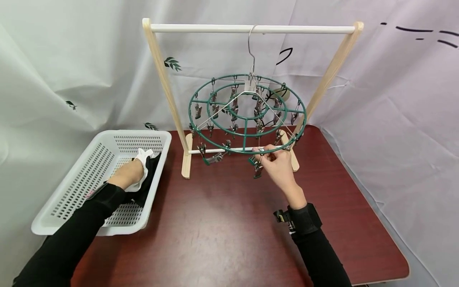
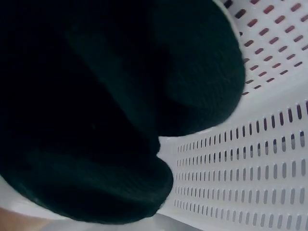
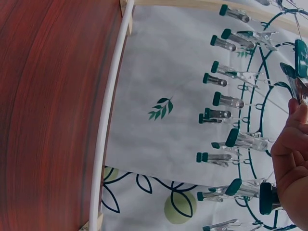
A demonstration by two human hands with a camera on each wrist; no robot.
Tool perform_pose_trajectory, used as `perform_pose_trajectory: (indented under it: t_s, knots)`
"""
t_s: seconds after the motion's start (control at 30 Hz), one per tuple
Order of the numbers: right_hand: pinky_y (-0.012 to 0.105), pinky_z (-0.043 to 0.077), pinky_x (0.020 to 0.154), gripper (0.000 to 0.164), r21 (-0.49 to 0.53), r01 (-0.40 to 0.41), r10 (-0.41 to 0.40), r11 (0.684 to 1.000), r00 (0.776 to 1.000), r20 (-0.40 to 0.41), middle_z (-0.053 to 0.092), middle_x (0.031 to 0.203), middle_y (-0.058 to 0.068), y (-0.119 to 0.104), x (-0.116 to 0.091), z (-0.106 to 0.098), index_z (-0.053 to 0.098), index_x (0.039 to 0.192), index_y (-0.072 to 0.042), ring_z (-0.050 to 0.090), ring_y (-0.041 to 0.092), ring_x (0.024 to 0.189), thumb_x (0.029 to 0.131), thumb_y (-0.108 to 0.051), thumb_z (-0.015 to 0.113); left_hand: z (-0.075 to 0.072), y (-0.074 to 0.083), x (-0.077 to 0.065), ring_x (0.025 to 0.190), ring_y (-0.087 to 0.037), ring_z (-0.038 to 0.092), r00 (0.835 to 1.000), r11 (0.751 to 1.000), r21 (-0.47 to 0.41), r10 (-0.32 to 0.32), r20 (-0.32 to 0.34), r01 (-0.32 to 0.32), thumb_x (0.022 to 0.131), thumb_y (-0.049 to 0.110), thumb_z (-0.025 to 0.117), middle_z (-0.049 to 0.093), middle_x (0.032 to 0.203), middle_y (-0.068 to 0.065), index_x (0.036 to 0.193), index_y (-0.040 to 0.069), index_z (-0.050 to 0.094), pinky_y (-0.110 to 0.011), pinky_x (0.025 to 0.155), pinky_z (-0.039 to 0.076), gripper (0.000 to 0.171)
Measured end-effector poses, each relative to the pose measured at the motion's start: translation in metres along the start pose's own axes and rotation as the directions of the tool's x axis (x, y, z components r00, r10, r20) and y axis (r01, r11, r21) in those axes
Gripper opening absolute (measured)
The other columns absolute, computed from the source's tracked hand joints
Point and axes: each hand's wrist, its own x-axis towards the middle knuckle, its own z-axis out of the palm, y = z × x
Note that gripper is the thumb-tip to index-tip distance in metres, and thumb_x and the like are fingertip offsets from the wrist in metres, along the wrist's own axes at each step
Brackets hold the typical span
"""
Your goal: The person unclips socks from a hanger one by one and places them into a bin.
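Observation:
My left hand [image 1: 130, 173] is down in the white basket [image 1: 164, 159], among a white cloth [image 1: 141, 185] and a black cloth [image 1: 150, 175]. Its fingers are hidden there. Dark fabric [image 2: 202, 72] with rounded ends fills much of the left wrist view. A round green clip hanger [image 1: 245, 135] hangs by its metal hook from a rack. At its front edge, my right hand [image 1: 279, 167] pinches a metal clip [image 1: 257, 169] with green tips. In the right wrist view, the fingertips [image 3: 292, 105] touch that clip near the right edge.
The rack has a white top bar [image 1: 208, 28], wooden legs and a low white bar [image 3: 103, 125]. Several other clips [image 3: 228, 98] dangle from the hanger's rings. The rack and basket stand on a dark red table [image 1: 215, 223], with a patterned white curtain [image 1: 394, 99] behind.

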Motion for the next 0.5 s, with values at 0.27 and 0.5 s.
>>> perform_pose_trajectory:
  t_s: [0.27, 0.5]
  knots:
    - [0.022, 0.030, 0.054, 0.019, 0.011, 0.004, -0.004, 1.000, 1.000, 0.001, 0.048, 0.058, -0.001, 0.003, 0.001, -0.002, 0.065, 0.076, -0.007, 0.039, 0.009, 0.052, 0.090, -0.013, 0.076, -0.017, -0.002, -0.006, 0.083, -0.050, 0.062, 0.998, 0.999, 0.037, -0.020, -0.062, 0.022, 0.091, 0.020, 0.051, 0.062, 0.097, -0.039, 0.087, -0.010, 0.059, -0.059, 0.069, 0.049, 0.031]
    - [0.020, 0.031, 0.055, 0.015, -0.005, 0.004, -0.004, 1.000, 1.000, -0.021, 0.053, 0.060, 0.004, 0.005, -0.001, -0.005, 0.067, 0.079, -0.003, 0.042, 0.010, 0.054, 0.092, -0.008, 0.072, -0.037, 0.026, -0.025, 0.072, -0.048, 0.060, 0.972, 1.000, 0.004, -0.015, -0.233, 0.017, 0.092, 0.022, 0.055, 0.060, 0.085, -0.034, 0.083, -0.009, 0.056, -0.054, 0.055, 0.045, 0.032]
